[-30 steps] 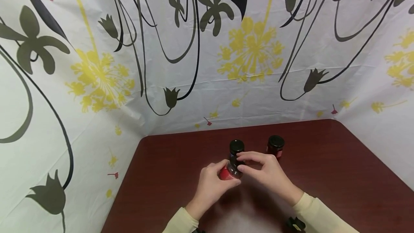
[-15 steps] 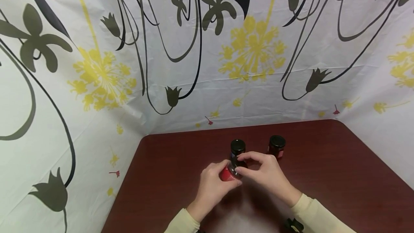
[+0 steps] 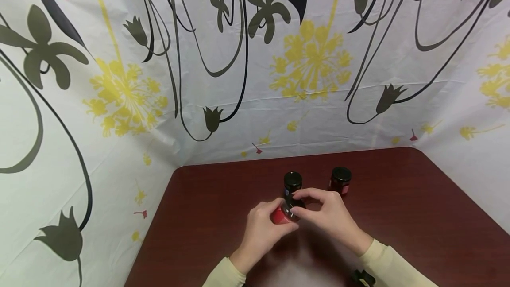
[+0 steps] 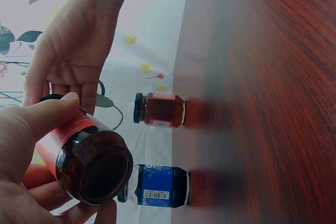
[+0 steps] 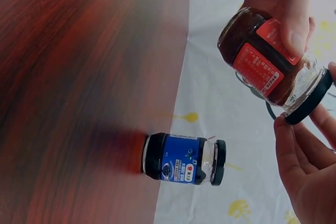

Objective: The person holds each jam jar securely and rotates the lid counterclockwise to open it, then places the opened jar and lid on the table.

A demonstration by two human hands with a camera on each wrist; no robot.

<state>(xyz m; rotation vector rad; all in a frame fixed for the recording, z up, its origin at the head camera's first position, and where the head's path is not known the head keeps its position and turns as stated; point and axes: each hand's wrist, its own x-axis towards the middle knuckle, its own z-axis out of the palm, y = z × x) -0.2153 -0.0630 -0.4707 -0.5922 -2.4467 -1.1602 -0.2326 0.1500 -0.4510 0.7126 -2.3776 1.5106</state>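
My left hand (image 3: 260,223) grips a jam jar (image 5: 257,66) with a red label, held tilted over the table. The jar's dark contents show through its glass base in the left wrist view. My right hand (image 3: 330,214) has its fingertips and thumb around the rim of the jar's black lid (image 5: 311,100), which sits on the jar's mouth. Behind the hands stands a second jar (image 5: 181,158), upright, with a blue label and black lid. To its right is a third jar (image 4: 160,109), also upright, with a pink-red label and black lid.
A dark reddish-brown table (image 3: 215,198) lies under the hands. White cloth (image 3: 239,79) printed with flowers hangs behind the table and along both sides. A small dark object (image 3: 363,278) shows beside the right sleeve at the bottom edge.
The right thumb and fingers have shifted slightly left over the lid since a second ago. The left hand keeps its hold on the jar, and the two standing jars stay put.
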